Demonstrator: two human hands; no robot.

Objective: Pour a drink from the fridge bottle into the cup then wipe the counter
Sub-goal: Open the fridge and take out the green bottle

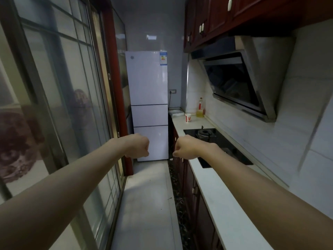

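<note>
Left hand (137,146): fingers curled into an empty fist, held out ahead.
Right hand (185,147): fisted likewise, empty; nothing grasped yet.
Fridge (148,105): closed, aisle's far end; bottle presumably inside.
Cup (188,117): counter (221,201) far end, awaiting pouring.

A single head-worn wide-angle camera looks forward and slightly down a narrow kitchen aisle toward the closed fridge (149,105) far off at frame centre; both forearms reach in from the lower corners, and the table (212,181) runs along the right.
</note>
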